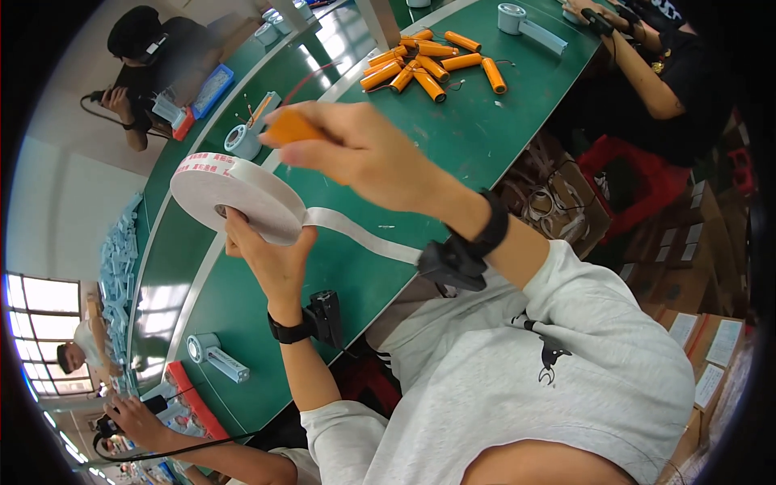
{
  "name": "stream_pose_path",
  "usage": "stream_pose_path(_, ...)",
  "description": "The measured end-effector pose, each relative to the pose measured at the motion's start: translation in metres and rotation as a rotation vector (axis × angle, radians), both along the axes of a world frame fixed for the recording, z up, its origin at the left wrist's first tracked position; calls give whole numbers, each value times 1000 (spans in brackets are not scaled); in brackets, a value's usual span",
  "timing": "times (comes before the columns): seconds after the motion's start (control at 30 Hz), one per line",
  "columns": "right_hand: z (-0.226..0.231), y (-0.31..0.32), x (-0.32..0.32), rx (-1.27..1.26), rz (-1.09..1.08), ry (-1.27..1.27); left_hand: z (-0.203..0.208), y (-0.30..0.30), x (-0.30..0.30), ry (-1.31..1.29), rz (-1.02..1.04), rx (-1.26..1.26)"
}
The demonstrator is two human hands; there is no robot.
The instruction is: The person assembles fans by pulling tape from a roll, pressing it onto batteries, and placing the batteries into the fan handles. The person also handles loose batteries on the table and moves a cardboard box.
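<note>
My left hand [273,263] is closed on a large roll of white double-sided tape [259,198], its fingers at the core hole. Red print runs along part of the roll's edge. A loose strip of tape [360,230] trails from the roll to the right, toward the table's near edge. Above the roll, my right hand [356,153] pinches an orange wrapped battery [291,128], blurred by motion. Just behind that battery lies a light-blue plastic housing [242,141] with a round head and thin wires. Black straps with small devices sit on both my wrists.
Several orange batteries [436,61] with wires are heaped on the green table [347,275]. Light-blue housings lie at far right [529,28] and near left [214,356]. Co-workers sit around; a red tray [198,404] and a blue tray [212,90] stand leftward. Cartons [566,198] are at right.
</note>
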State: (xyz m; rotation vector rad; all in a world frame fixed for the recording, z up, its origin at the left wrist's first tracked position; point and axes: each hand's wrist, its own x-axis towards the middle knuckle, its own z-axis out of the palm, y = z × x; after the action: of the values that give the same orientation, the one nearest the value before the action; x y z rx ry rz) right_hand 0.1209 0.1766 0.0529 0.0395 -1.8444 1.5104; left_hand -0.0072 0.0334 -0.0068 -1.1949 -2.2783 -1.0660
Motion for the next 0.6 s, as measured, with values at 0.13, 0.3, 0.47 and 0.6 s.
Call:
stream_pose_path(0.13,-9,-14,-35,-88,21,27,-5,6,13,42,-27,-33)
stream_pose_path(0.3,-9,-30,-34,-273,-103,172,-2,6,29,-63,4,78)
stream_pose_path(0.47,-18,-24,-50,-625,-102,613,-6,17,38,-105,-9,130)
stream_pose_path(0.6,-9,10,-35,-777,-152,533,-11,2,39,230,-270,-56)
